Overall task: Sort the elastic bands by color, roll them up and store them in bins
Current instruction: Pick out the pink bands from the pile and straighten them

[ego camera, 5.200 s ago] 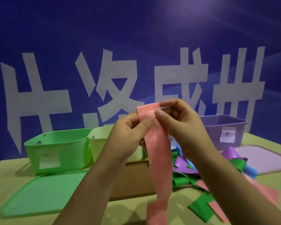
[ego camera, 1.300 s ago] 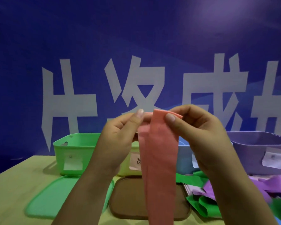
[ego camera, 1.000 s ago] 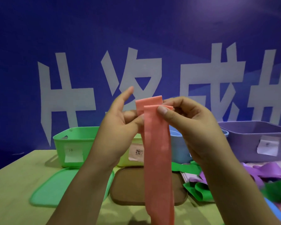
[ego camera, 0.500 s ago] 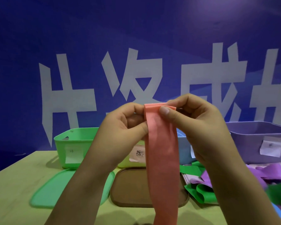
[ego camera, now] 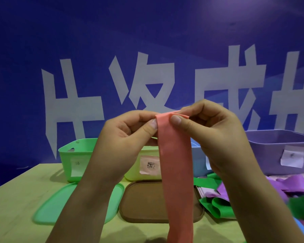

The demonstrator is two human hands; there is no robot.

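- Left hand [ego camera: 125,137] and right hand [ego camera: 216,135] both pinch the folded top of a long salmon-pink elastic band [ego camera: 176,163].
- Behind the band: pale yellow-green plastic bin [ego camera: 148,165], partly hidden.
- Left of it: bright green plastic bin [ego camera: 74,155].
- Right of it: lilac plastic bin [ego camera: 277,151].

matt rubbery pink band [ego camera: 176,163], plastic bins [ego camera: 74,155]

A long salmon-pink elastic band [ego camera: 176,165] hangs from both hands, its top end folded over. The left hand [ego camera: 125,135] pinches the band's left edge with the thumb, and the right hand [ego camera: 212,134] pinches the fold. Behind them on the yellow-green surface [ego camera: 16,207] stand a green plastic bin [ego camera: 74,155], a pale yellow-green bin [ego camera: 147,158] and a purple bin [ego camera: 279,151]. A green lid [ego camera: 56,206] and a brown lid [ego camera: 144,202] lie flat. Green bands [ego camera: 216,206] and purple bands [ego camera: 291,186] lie piled at the right.
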